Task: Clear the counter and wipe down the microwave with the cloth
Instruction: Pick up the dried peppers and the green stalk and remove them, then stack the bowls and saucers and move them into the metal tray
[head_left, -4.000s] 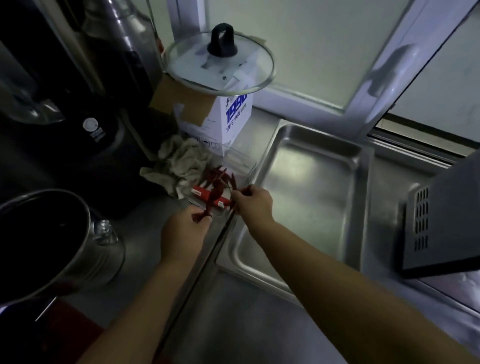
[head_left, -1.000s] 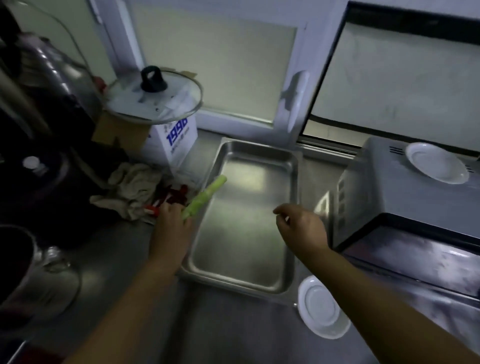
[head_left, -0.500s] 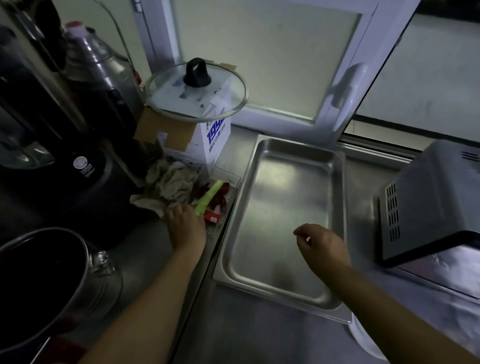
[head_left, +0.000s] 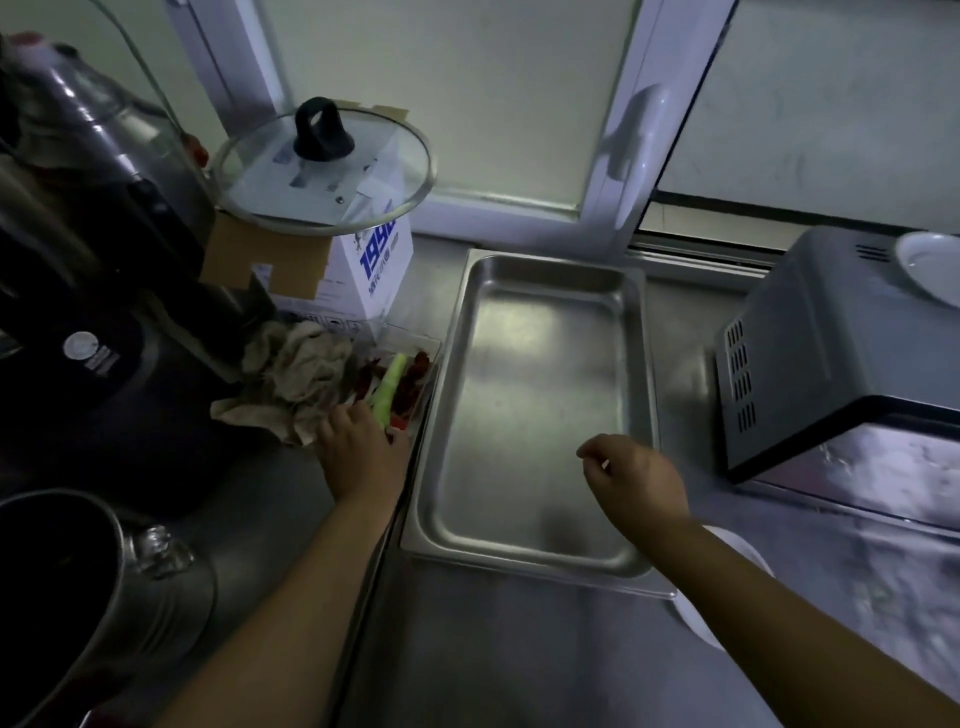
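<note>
My left hand (head_left: 363, 457) rests at the near end of a small clear plastic tray (head_left: 415, 353) that sits on the steel counter (head_left: 519, 649) just left of the big rectangular stainless steel pan (head_left: 540, 415). My fingers are curled down over the near end of a pale green stalk (head_left: 387, 387) lying among the red chilli pieces (head_left: 415, 379) in that tray — whether they actually grip it I cannot tell, since the back of my hand hides them. The crumpled beige cloth (head_left: 296, 379) lies in a heap just left of the tray, touching my hand's far-left edge and pressed against the dark appliance (head_left: 104, 389) behind it. My right hand (head_left: 634, 478) hovers over the near right part of the steel pan, fingers loosely curled together, holding nothing that I can see. The grey metal microwave (head_left: 831, 364) stands at the right, apart from the pan, with a white plate (head_left: 930, 265) on its top at the far edge. Another white plate (head_left: 727, 582) lies on the counter near the pan's near right corner, partly under my right forearm. Far left, a round glass lid with a black knob (head_left: 322, 166) rests on a white cardboard box with blue print (head_left: 374, 270). A steel pot (head_left: 104, 597) stands at the near left.
</note>
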